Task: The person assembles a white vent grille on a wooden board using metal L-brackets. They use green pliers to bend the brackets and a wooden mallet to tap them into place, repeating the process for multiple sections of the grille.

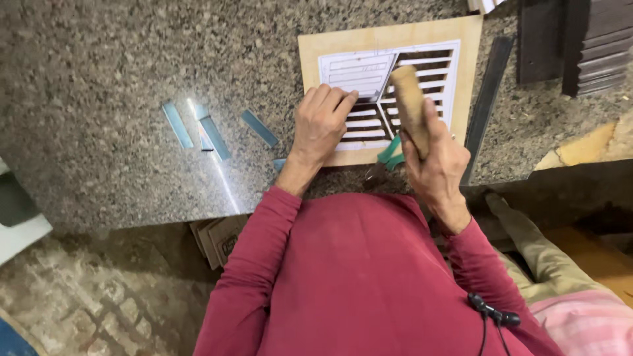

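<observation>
- The right hand [435, 155] had its grip clamped around a wooden handle [410, 105], fingers wrapped fully about its lower part; the handle rose out of the fist and tilted away from the person.
- Beneath that grip lay a pale wooden board [389, 39] flat on the speckled granite surface [99, 79], with a white paper template [359, 69] stuck on its face.
- The part of the template just beyond the handle was cut into dark slots [428, 76] running in slanted rows; the working end of the handle was hidden, so I could not tell what it met.
- The left hand [323, 122] pressed flat on the board beside the right grip, fingers together and curled slightly, holding nothing, fingertips at the edge of the slots.
- Just below the right fist, at the board's near edge, a pair of green-handled pliers [390, 155] lay partly covered by the hand.
- Well to the left of both hands, several thin bluish strips [214, 135] lay scattered on the surface.
- To the right of the grip, a long dark flat bar [486, 99] rested along the board's side, and farther off stood a stack of dark wooden pieces [593, 43].
- The person wore a red long-sleeved top [356, 277].
</observation>
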